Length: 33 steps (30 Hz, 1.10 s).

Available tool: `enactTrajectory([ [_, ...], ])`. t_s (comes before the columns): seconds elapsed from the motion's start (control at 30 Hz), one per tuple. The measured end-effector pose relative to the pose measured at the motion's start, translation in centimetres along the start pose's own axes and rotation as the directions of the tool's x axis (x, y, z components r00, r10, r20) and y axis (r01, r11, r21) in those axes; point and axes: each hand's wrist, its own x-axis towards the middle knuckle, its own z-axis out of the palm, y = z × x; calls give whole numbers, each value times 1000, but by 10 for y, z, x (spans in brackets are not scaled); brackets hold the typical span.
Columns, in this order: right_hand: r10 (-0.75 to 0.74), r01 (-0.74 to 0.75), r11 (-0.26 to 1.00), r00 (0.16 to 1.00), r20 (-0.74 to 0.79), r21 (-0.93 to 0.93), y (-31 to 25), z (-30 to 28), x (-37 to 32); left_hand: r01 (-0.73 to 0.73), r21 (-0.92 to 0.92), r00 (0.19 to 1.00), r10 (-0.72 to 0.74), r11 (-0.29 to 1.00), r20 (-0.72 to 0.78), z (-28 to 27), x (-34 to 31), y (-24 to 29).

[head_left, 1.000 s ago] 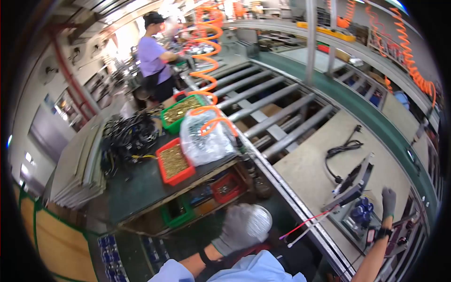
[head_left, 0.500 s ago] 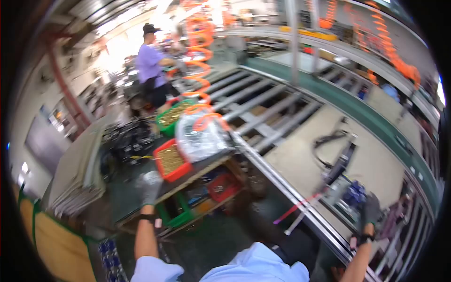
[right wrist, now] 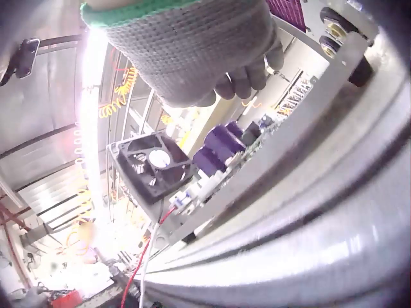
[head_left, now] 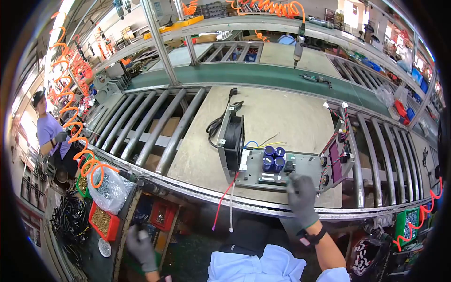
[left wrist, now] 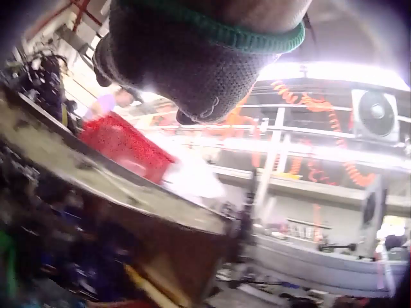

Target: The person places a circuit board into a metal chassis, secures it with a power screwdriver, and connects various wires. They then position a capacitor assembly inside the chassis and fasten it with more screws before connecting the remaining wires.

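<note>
My grey-gloved right hand is at the front edge of a metal chassis, its fingers curled. A small shiny bit shows by its fingertips in the right wrist view; I cannot tell whether they pinch it. The chassis carries blue capacitors and a black fan standing upright at its left end. A purple connector sits on the right panel. My left hand, also gloved, hangs loosely curled beside the side bench, with nothing showing in it. A round shiny dish lies on that bench.
A red bin of brass-coloured parts and a clear plastic bag stand on the side bench near black cables. Rollers flank the work board. A power driver hangs above the green belt. Another person stands far left.
The view has swung right toward the chassis. My left hand has let go of the shiny dish on the side bench and drawn back. My right hand has come to the chassis's front edge.
</note>
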Motion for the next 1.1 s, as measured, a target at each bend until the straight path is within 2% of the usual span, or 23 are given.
enactTrajectory([
  [0.07,-9,-5,992,994,110,129,-18,10,-17,17,-205,971,33,979,235,44,-13,98],
  [0.13,-2,-39,976,982,191,214,-37,16,-18,-301,-262,880,372,917,294,92,-13,138],
  [0.2,23,-88,964,968,250,251,-53,16,0,-426,-397,790,548,813,274,130,-14,175],
  [0.27,9,-45,949,993,116,311,-49,24,33,-458,-361,775,564,812,286,152,-14,215],
  [0.3,4,-19,940,999,46,340,-45,29,55,-452,-358,775,558,817,295,169,-17,217],
  [0.37,-19,16,978,1000,12,210,-32,33,100,-452,-346,777,554,822,300,190,-25,223],
  [0.43,-93,98,995,987,128,-32,0,53,137,-414,-342,772,524,844,358,206,-36,218],
  [0.47,38,2,993,941,335,-117,5,56,157,-418,-345,775,528,841,347,206,-40,218],
  [0.5,178,-73,973,839,514,-217,6,59,177,-421,-348,779,530,838,334,206,-43,219],
  [0.53,318,-124,937,687,654,-326,7,64,190,-424,-350,783,532,835,321,206,-45,220],
  [0.63,417,-83,873,639,647,-481,17,91,207,-489,-361,797,575,794,185,195,-42,231],
  [0.7,347,55,880,604,717,-472,20,95,213,-518,-401,781,609,755,139,181,-41,242],
  [0.73,313,123,879,580,752,-460,22,97,213,-532,-445,736,653,720,178,180,-42,247],
  [0.8,258,173,900,529,808,-401,27,98,211,-539,-535,637,730,651,247,182,-44,257],
  [0.87,227,211,907,483,846,-363,36,102,211,-510,-582,628,737,633,252,191,-47,270],
  [0.9,167,218,926,494,853,-308,41,102,210,-500,-597,627,738,627,249,200,-49,272],
  [1.0,111,248,922,568,816,-298,38,92,210,-440,-632,650,712,638,266,209,-49,285],
  [1.03,38,263,924,661,750,-278,35,87,209,-405,-654,659,700,639,276,212,-47,288],
  [1.1,57,278,902,682,729,-330,6,66,214,-381,-681,692,682,625,238,224,-43,292],
])
